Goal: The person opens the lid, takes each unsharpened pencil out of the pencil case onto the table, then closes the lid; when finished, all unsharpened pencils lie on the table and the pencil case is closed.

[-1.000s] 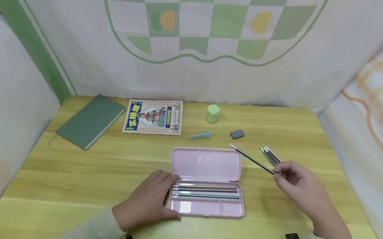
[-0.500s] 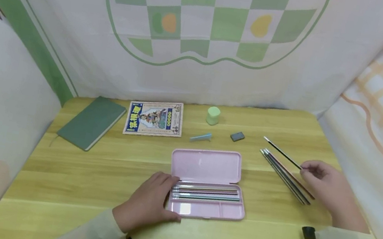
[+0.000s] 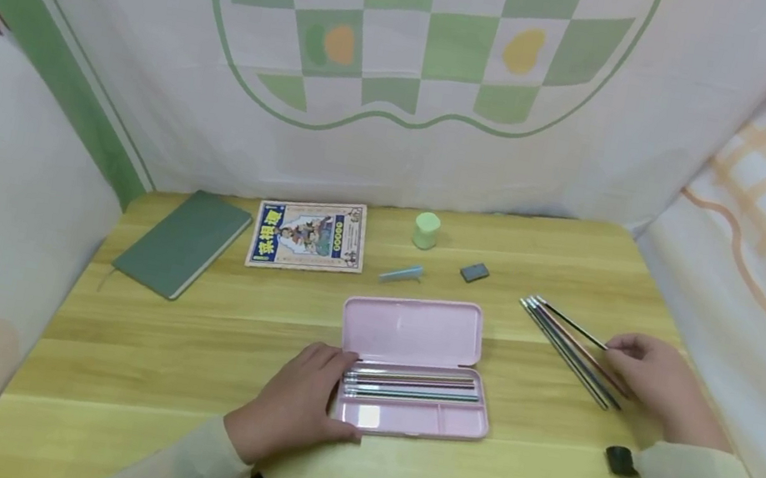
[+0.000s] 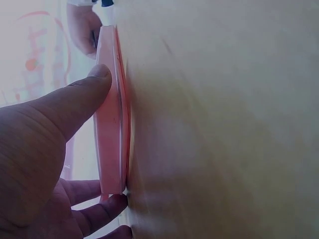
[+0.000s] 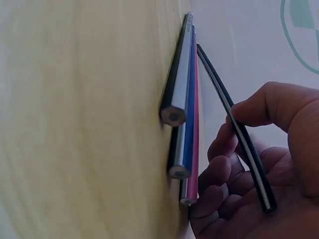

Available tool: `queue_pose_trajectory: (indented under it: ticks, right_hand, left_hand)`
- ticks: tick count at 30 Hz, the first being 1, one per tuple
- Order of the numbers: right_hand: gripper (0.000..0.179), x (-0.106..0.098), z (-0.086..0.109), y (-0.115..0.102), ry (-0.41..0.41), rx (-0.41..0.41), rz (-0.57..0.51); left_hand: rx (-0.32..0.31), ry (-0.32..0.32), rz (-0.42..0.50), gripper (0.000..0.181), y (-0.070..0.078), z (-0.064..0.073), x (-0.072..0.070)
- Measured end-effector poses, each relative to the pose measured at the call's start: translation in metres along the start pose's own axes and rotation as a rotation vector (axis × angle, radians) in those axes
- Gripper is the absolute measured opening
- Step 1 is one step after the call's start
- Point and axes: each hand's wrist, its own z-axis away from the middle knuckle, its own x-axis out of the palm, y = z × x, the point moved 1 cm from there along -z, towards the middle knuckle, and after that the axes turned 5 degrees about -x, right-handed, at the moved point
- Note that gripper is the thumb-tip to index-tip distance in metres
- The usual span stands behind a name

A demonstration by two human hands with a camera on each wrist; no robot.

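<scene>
1. Far left on my feed: green notebook (image 3: 183, 244), then an illustrated booklet (image 3: 308, 235), both flat on the surface (image 3: 178, 374). I'd call them low risk, well apart from the hands.
2. My left hand (image 3: 295, 402) grips the pink pencil case (image 3: 413, 333) at its left end, thumb against the front wall, fingers round the end. Too much thumb pressure could skid or tip it, I reckon.
3. The case sits mid-surface, lid folded back, with pencils in the case (image 3: 410, 396) lying lengthwise. A jolt would probably shuffle those.
4. Behind it: a light-blue item (image 3: 402, 273) (can't tell what), a green container (image 3: 426, 231) and a dark block (image 3: 474, 272). A wide swing of the right arm might clip them.
5. Right of the case, three loose pencils (image 5: 182, 74) lie fanned out. Brushing them with the knuckles could scatter the lot.
6. My right hand (image 3: 658, 387) pinches a black pencil (image 5: 251, 159) between thumb and forefinger, just beside that bunch. Can't tell if its far tip touches theirs. It's a skinny pinch, so a snag there could swivel it loose imo.
</scene>
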Motion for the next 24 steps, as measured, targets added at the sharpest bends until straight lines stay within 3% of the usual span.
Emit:
queue_pose_trajectory:
  ticks: [8, 19, 24]
  right_hand:
    - [0.042, 0.0, -0.004, -0.003, -0.065, -0.015, 0.037]
    - [0.05, 0.0, -0.005, 0.001, -0.072, -0.01, 0.049]
    - [0.05, 0.001, -0.001, -0.012, -0.063, -0.008, 0.048]
  left_hand:
    - [0.003, 0.009, 0.0, 0.109, 0.0, 0.0, 0.001]
    - [-0.003, 0.006, 0.01, 0.109, 0.0, 0.0, 0.002]
    - [-0.007, 0.0, 0.015, 0.109, 0.001, 0.0, 0.001]
